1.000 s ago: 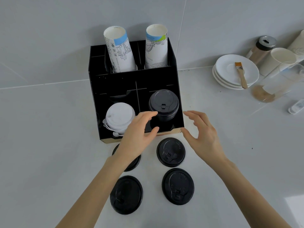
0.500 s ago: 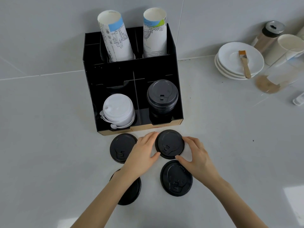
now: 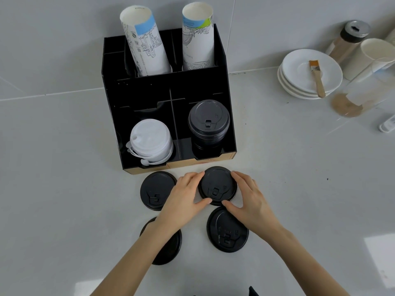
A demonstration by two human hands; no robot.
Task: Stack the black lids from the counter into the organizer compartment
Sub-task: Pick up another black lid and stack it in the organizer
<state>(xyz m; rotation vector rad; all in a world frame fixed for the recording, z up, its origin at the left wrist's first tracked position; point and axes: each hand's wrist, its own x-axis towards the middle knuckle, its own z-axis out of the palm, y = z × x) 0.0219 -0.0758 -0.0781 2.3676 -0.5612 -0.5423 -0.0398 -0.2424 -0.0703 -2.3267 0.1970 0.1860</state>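
A black organizer (image 3: pixel 136 90) stands against the wall on the counter. Its front right compartment holds a stack of black lids (image 3: pixel 208 122). Several loose black lids lie on the counter in front of it. My left hand (image 3: pixel 184 197) and my right hand (image 3: pixel 249 199) clasp the rim of the far right lid (image 3: pixel 217 185) from both sides, fingers and thumbs touching it. Another lid (image 3: pixel 156 190) lies to its left, one (image 3: pixel 226 230) lies nearer me under my right wrist, and a fourth lid (image 3: pixel 168 246) is partly hidden by my left forearm.
White lids (image 3: pixel 150 142) fill the front left compartment. Two paper cup stacks (image 3: pixel 145 43) (image 3: pixel 197 37) rise from the back. To the right are stacked white saucers (image 3: pixel 299 84) with a brush (image 3: pixel 317 77), a shaker (image 3: pixel 350 39) and a glass jar (image 3: pixel 363 97).
Both hands came back from the organizer's front to the counter and closed in around the far right lid. The view shifted slightly closer.
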